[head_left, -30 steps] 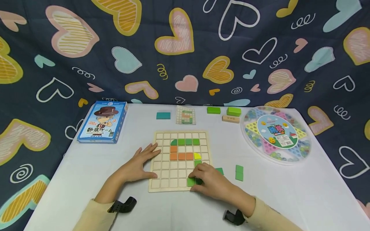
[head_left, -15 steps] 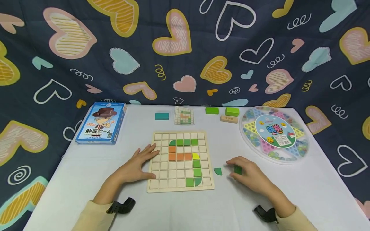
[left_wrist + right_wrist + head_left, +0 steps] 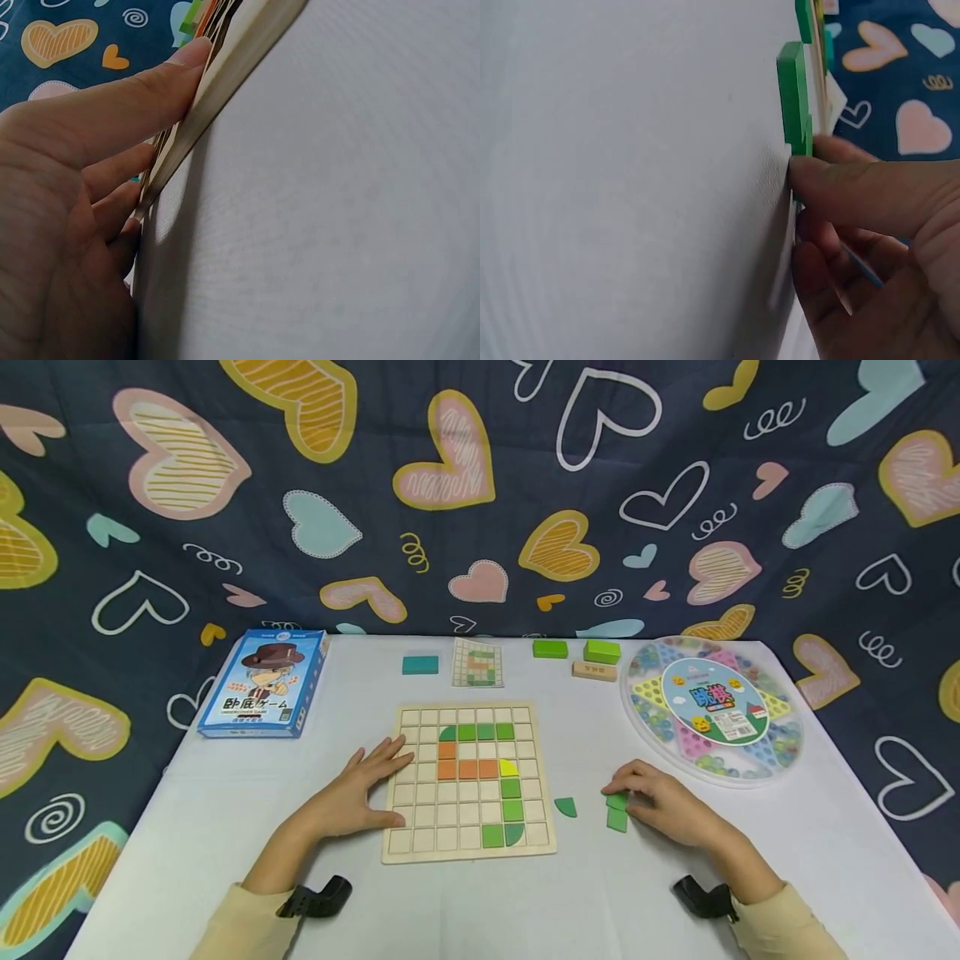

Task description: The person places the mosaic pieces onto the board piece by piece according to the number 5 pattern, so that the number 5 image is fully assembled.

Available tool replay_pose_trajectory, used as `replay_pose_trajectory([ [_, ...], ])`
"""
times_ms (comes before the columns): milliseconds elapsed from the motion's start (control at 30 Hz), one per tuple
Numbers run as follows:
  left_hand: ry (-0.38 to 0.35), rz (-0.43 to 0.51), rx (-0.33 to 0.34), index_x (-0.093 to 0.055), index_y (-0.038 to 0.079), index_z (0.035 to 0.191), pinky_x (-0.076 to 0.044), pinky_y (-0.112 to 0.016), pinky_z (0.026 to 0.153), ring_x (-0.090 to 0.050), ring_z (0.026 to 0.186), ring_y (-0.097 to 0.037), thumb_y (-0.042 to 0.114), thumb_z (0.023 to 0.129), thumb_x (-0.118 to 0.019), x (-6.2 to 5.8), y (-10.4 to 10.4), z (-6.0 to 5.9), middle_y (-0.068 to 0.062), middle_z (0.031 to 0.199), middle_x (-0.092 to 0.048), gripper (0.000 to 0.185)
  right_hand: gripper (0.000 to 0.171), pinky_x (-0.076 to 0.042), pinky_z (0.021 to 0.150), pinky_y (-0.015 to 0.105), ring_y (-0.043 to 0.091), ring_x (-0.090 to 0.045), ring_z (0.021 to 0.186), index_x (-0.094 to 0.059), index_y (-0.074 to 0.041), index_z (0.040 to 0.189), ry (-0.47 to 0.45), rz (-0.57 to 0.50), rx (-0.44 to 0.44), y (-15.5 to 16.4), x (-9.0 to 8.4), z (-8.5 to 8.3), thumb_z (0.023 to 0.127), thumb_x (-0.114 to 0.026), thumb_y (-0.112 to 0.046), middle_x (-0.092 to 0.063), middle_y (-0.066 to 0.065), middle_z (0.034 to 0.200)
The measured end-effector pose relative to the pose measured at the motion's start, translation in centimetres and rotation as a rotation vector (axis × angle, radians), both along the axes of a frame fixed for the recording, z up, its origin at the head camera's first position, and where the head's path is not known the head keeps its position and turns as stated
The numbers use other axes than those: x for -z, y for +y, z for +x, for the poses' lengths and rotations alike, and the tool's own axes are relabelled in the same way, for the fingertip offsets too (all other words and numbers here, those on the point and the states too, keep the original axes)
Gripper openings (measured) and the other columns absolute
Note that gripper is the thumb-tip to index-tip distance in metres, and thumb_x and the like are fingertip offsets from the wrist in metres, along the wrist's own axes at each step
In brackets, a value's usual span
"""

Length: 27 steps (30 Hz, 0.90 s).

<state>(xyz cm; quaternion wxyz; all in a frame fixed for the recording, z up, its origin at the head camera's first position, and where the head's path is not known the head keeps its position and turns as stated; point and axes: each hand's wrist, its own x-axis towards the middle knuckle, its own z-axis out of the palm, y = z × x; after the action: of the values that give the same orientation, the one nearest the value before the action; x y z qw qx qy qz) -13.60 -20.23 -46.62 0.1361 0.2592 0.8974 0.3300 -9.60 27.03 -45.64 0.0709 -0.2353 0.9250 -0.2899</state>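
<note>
A wooden grid board (image 3: 468,852) lies in the middle of the white table. Green, orange and yellow tiles form a curved line on it. My left hand (image 3: 367,789) rests flat, fingers straight, on the board's left edge (image 3: 217,82); the left wrist view shows the same hand (image 3: 90,150) from close up. To the right of the board, my right hand (image 3: 626,793) pinches a green tile (image 3: 617,802), and a second green tile (image 3: 617,821) lies against it. The right wrist view shows my thumb (image 3: 855,191) on the green tile (image 3: 793,97). A green quarter-circle piece (image 3: 566,807) lies between board and hand.
A blue game box (image 3: 262,683) sits at the back left and a round marble-game tray (image 3: 712,710) at the back right. A pattern card (image 3: 477,662), a teal block (image 3: 420,664), two green blocks (image 3: 551,648) and a wooden block (image 3: 596,671) line the far edge.
My right hand left the board's lower right corner, where green pieces now sit, and moved right onto the loose green tiles. The left hand stayed in place.
</note>
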Motion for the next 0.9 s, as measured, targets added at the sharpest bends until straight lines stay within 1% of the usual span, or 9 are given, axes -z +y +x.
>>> replay_pose_trajectory([
  [67, -0.002, -0.004, -0.003, -0.040, 0.012, 0.145, 0.000, -0.058, 0.116, -0.010, 0.147, -0.032, 0.044, 0.067, -0.081, 0.0, -0.1, 0.0, -0.008, 0.159, -0.018, 0.093, 0.033, -0.051, 0.086, 0.029, 0.009, -0.056, 0.101, -0.068, -0.018, 0.107, 0.020, 0.003, 0.010, 0.0, -0.1, -0.1, 0.081, -0.068, 0.002, -0.058, -0.008, 0.108],
  [133, 0.002, -0.005, -0.003, -0.040, 0.012, 0.145, -0.001, -0.058, 0.115, -0.010, 0.147, -0.033, 0.044, 0.067, -0.081, 0.1, -0.1, 0.0, -0.009, 0.159, -0.018, 0.093, 0.028, -0.051, 0.083, 0.027, 0.007, -0.057, 0.097, -0.067, -0.018, 0.104, 0.045, 0.006, 0.041, -0.2, -0.1, -0.1, 0.081, -0.071, -0.003, -0.060, -0.009, 0.105],
  [233, 0.007, -0.011, -0.002, -0.040, 0.012, 0.145, -0.001, -0.058, 0.115, -0.010, 0.147, -0.032, 0.045, 0.067, -0.081, 0.1, -0.1, -0.1, -0.009, 0.159, -0.018, 0.094, 0.025, -0.051, 0.079, 0.025, 0.005, -0.058, 0.092, -0.066, -0.018, 0.102, 0.097, -0.010, 0.074, -0.8, -0.5, 0.2, 0.080, -0.074, -0.009, -0.063, -0.010, 0.102],
  [300, 0.005, -0.011, -0.001, -0.039, 0.012, 0.145, -0.001, -0.059, 0.115, -0.010, 0.147, -0.032, 0.045, 0.067, -0.081, 0.1, -0.1, -0.1, -0.008, 0.159, -0.018, 0.094, 0.026, -0.052, 0.077, 0.024, 0.004, -0.059, 0.090, -0.067, -0.019, 0.103, 0.134, -0.034, 0.068, -1.9, -0.9, 0.5, 0.079, -0.075, -0.012, -0.064, -0.011, 0.100],
  [433, 0.009, -0.009, 0.005, -0.039, 0.012, 0.146, 0.000, -0.059, 0.115, -0.010, 0.147, -0.033, 0.045, 0.068, -0.080, 0.2, -0.1, -0.2, -0.009, 0.159, -0.017, 0.094, 0.028, -0.054, 0.077, 0.026, 0.005, -0.061, 0.091, -0.068, -0.017, 0.103, 0.180, -0.099, -0.032, -5.6, -1.7, 1.2, 0.077, -0.078, -0.014, -0.064, -0.010, 0.101],
  [567, 0.028, -0.002, 0.008, -0.039, 0.010, 0.145, -0.001, -0.060, 0.115, -0.011, 0.146, -0.035, 0.044, 0.068, -0.081, 0.3, -0.2, -0.2, -0.011, 0.158, -0.018, 0.094, 0.028, -0.053, 0.080, 0.025, 0.005, -0.060, 0.092, -0.069, -0.015, 0.106, 0.153, -0.109, -0.153, -10.2, -2.1, 1.7, 0.080, -0.075, -0.022, -0.064, -0.009, 0.103],
  [633, 0.029, 0.001, 0.009, -0.039, 0.010, 0.145, -0.001, -0.060, 0.115, -0.011, 0.146, -0.035, 0.044, 0.068, -0.081, 0.3, -0.2, -0.2, -0.011, 0.158, -0.018, 0.093, 0.028, -0.052, 0.078, 0.023, 0.004, -0.058, 0.091, -0.069, -0.015, 0.107, 0.127, -0.088, -0.204, -12.2, -2.0, 1.7, 0.083, -0.073, -0.026, -0.063, -0.009, 0.103],
  [733, 0.026, 0.005, 0.010, -0.040, 0.010, 0.145, -0.001, -0.060, 0.115, -0.011, 0.146, -0.034, 0.042, 0.068, -0.081, 0.4, -0.1, -0.2, -0.010, 0.158, -0.018, 0.093, 0.028, -0.050, 0.077, 0.020, 0.002, -0.056, 0.090, -0.070, -0.017, 0.108, 0.101, -0.041, -0.252, -14.7, -1.8, 1.6, 0.085, -0.071, -0.031, -0.062, -0.011, 0.102],
  [900, 0.028, 0.001, 0.008, -0.040, 0.010, 0.145, -0.002, -0.060, 0.115, -0.011, 0.146, -0.034, 0.042, 0.068, -0.081, 0.5, -0.1, -0.2, -0.010, 0.158, -0.019, 0.092, 0.027, -0.050, 0.077, 0.019, 0.002, -0.055, 0.091, -0.071, -0.017, 0.108, 0.114, 0.062, -0.285, -17.4, -1.4, 1.0, 0.085, -0.070, -0.032, -0.061, -0.010, 0.099],
])
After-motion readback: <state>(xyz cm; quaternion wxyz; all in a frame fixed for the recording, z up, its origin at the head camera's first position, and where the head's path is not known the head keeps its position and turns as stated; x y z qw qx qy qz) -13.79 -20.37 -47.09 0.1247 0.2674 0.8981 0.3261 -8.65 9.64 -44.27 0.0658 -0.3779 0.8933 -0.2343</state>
